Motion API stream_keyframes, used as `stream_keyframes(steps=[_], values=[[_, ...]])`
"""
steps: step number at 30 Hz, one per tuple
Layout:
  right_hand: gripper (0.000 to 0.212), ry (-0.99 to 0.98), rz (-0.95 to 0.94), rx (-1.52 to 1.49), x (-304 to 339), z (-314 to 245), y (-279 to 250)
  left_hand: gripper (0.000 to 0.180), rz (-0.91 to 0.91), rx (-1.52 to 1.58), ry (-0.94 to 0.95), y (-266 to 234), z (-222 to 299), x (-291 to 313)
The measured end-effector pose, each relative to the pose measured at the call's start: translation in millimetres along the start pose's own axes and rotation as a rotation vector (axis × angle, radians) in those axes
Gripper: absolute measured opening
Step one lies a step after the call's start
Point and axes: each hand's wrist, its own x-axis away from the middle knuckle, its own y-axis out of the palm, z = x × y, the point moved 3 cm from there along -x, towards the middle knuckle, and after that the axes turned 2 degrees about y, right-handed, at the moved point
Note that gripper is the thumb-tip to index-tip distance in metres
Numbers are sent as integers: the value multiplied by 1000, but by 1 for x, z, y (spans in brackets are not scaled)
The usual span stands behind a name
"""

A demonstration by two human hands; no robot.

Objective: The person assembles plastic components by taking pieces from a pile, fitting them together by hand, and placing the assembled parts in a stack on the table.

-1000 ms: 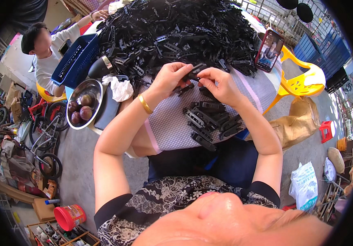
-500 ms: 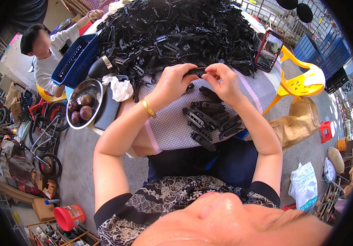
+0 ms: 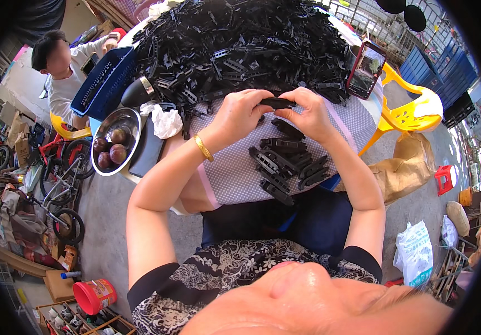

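Observation:
Between my two hands is a narrow black plastic part [image 3: 277, 103], gripped at both ends above the near side of the table. My left hand [image 3: 243, 111] pinches its left end, and my right hand [image 3: 309, 113] pinches its right end with thumb and fingers. Below my hands, several similar black plastic pieces [image 3: 279, 162] lie in a small group on the dotted cloth [image 3: 226, 167]. Just beyond rises a large heap of black plastic parts [image 3: 246, 47]. My fingers cover the ends of the held part, so its exact kind does not show.
Left of the heap are a blue basket [image 3: 104, 84], a steel bowl [image 3: 135, 155] with several dark round fruits and crumpled tissue [image 3: 166, 123]. A phone [image 3: 366, 70] stands at the right, near a yellow chair [image 3: 413, 109]. Another person [image 3: 65, 78] sits at the far left.
The black part has turned slightly and shows more between my hands. My right hand has shifted a little to the right. The other person's arm has drawn back and lowered.

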Motion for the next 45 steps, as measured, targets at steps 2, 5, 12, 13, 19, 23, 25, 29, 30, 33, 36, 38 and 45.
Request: stream_keyframes(steps=[2, 5, 12, 13, 19, 23, 25, 29, 30, 33, 36, 38, 45], values=[[27, -3, 18, -17, 0, 0, 0, 26, -1, -12, 19, 1, -2, 0], [26, 18, 24, -32, 1, 3, 0, 27, -27, 78, -39, 0, -7, 0], [27, 149, -30, -303, 2, 13, 6, 29, -198, 327, -373, 1, -18, 0], [27, 147, -32, -303, 0, 13, 5, 29, -200, 376, -370, 2, -20, 1], [21, 66, 44, 250, 0, 30, 0, 31, -516, 355, -96, 17, 10, 9], [19, 6, -39, 453, 6, 29, 7, 23, -332, 2, -109, 2, -9, 1], [18, 46, -76, 470, 7, 32, 6, 19, -117, -558, -206, -12, -26, 3], [14, 81, -111, 486, 8, 30, 7, 20, -264, -893, -335, -22, -54, 7], [14, 82, -110, 486, 7, 27, 6, 16, -268, -918, -289, -20, -54, 7], [13, 167, -57, 392, 4, 18, 4, 14, -254, -886, -234, -18, -51, 6], [18, 331, 92, -58, 5, 20, 5, 16, -159, -554, -279, -16, -42, 3], [26, 338, 60, -480, 6, 25, 9, 17, -83, -275, -325, -10, -38, 1], [28, 345, 80, -953, 2, 11, 6, 27, -217, 461, -616, 7, -23, 1]])
